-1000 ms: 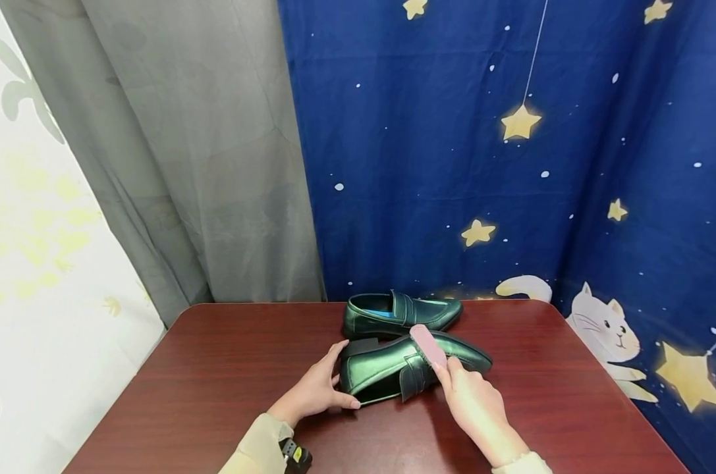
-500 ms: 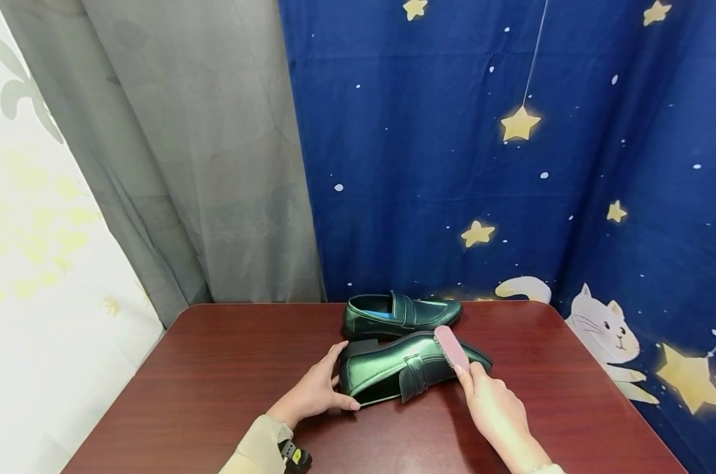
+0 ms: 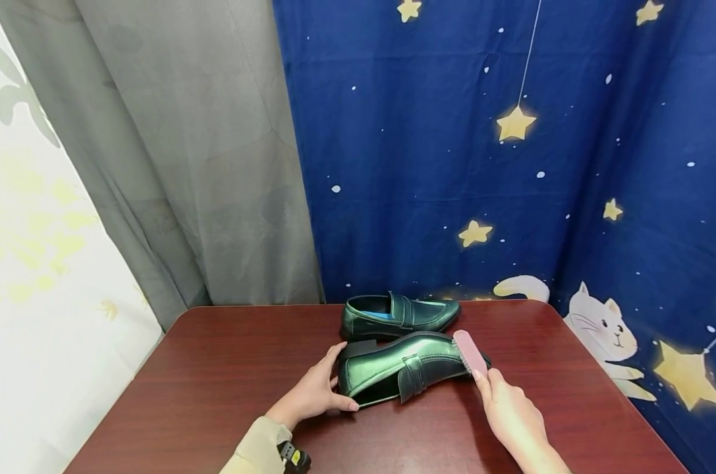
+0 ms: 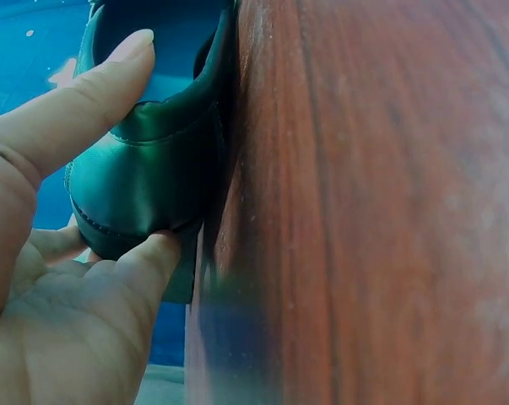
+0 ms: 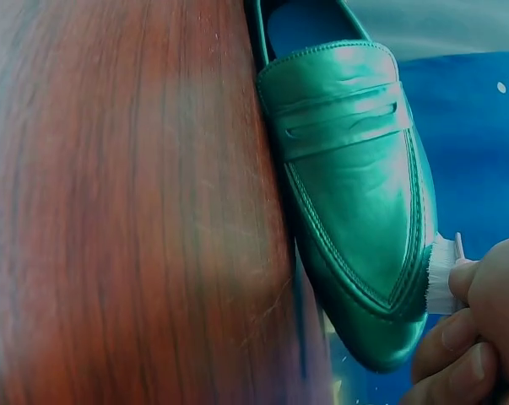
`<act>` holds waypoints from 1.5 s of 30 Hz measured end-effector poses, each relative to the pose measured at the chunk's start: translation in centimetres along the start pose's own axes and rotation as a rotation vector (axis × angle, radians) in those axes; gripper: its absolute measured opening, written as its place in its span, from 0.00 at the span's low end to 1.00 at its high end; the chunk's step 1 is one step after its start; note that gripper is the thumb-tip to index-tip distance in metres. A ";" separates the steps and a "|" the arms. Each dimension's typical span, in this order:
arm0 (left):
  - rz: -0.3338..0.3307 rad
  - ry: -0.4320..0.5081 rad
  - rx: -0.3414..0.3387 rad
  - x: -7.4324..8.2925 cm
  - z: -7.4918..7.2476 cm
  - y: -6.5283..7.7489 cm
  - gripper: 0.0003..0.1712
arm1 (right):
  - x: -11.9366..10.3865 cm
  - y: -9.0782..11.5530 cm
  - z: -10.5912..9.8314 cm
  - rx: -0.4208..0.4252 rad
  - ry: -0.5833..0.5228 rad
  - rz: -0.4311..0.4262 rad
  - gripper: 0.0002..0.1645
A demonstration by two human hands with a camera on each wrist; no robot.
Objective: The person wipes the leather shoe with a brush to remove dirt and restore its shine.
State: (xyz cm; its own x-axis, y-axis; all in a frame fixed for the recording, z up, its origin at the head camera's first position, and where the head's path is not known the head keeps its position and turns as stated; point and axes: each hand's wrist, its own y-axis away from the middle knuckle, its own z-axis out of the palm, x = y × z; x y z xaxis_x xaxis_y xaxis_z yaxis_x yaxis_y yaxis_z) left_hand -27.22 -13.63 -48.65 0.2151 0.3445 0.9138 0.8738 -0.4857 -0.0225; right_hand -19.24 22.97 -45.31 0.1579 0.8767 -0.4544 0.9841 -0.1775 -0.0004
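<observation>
A shiny dark green loafer [image 3: 381, 365] lies on its side in the head view, its opening facing me and its toe to the right. My left hand [image 3: 313, 392] grips it at the heel. In the left wrist view the thumb [image 4: 111, 84] reaches over the opening's rim, with fingertips against the heel below. My right hand [image 3: 514, 415] holds a pink-backed brush [image 3: 470, 352] near the toe. In the right wrist view its pale bristles [image 5: 441, 274] touch the side of the loafer's toe.
Behind it a matching green loafer [image 3: 431, 316] stands upright on its sole, blue showing inside. Both rest on a reddish-brown wooden table [image 3: 233, 355]. A grey curtain [image 3: 215, 164] and a blue star-patterned curtain [image 3: 393, 164] hang beyond the far edge.
The right hand has moved the brush rightward along the loafer, from the strap to the toe. The left hand keeps its hold on the heel, and both loafers stay in place.
</observation>
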 end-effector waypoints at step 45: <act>-0.015 -0.008 -0.002 0.2 0.0 0.1 0.71 | 6.0 0.9 -1.2 -0.009 -0.006 0.076 0.40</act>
State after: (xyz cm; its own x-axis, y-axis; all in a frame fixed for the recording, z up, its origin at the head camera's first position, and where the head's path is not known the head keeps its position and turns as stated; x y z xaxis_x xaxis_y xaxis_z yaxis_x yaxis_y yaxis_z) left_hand -27.05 -13.56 -48.45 0.2054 0.3577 0.9110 0.8762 -0.4818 -0.0084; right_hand -17.27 28.61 -46.93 0.2321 0.8582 -0.4579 0.9699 -0.2396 0.0427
